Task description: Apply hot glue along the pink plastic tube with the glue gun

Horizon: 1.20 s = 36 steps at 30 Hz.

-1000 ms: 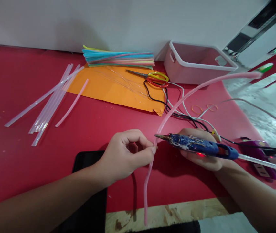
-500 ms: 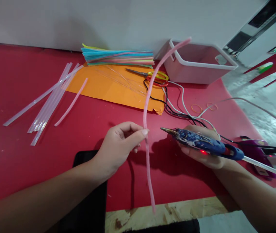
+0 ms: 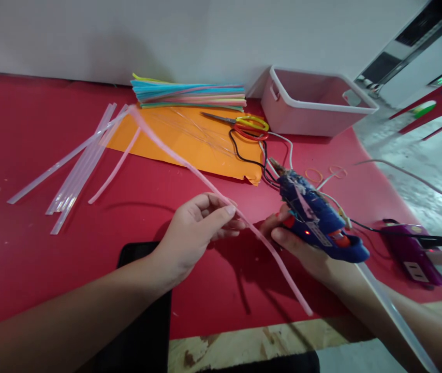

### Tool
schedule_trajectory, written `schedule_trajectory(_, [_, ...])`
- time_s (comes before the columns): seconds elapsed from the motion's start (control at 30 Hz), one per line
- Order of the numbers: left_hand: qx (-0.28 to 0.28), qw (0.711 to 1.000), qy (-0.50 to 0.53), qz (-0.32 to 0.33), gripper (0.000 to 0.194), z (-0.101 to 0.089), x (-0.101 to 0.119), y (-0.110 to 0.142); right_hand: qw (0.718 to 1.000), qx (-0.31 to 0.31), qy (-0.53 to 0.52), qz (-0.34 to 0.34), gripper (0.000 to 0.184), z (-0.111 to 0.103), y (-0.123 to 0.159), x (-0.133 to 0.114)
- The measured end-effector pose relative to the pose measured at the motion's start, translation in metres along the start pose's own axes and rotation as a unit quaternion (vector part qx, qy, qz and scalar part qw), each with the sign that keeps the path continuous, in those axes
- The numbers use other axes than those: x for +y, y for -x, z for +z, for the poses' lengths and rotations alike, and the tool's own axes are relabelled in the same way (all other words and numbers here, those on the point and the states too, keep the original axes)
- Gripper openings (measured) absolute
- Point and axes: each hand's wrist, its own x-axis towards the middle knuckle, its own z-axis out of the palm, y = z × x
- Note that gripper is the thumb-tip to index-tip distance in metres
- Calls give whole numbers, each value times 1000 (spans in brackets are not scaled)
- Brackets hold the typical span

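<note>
Between thumb and fingers, my left hand (image 3: 201,223) pinches a long pink pipe cleaner (image 3: 182,159) near its middle. It slants from upper left to lower right above the red table. My right hand (image 3: 298,248) grips a blue glue gun (image 3: 314,212), its nozzle pointing up and to the left and a red light lit on its side. From the back of the gun sticks a clear glue stick (image 3: 395,316). The fingertips of my right hand are close to the pipe cleaner; I cannot tell whether they touch it.
Glue sticks (image 3: 83,166) and a shorter pink pipe cleaner (image 3: 116,166) lie left. Behind are coloured pipe cleaners (image 3: 190,94), an orange sheet (image 3: 159,140), scissors (image 3: 244,124) and a pink bin (image 3: 310,116). Cords run toward a purple power strip (image 3: 411,254). A black tablet-like slab (image 3: 143,321) lies beneath my left arm.
The pipe cleaner has swung from nearly upright to a slant, its top end going left and its lower end right. The glue gun has tilted nozzle-up, with my right hand nearer the pipe cleaner.
</note>
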Motion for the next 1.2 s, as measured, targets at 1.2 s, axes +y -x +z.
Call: schedule_trajectory(1.2, [-45, 987, -153, -33, 19, 8, 2, 6, 996, -10, -78, 50, 43, 17, 1, -16])
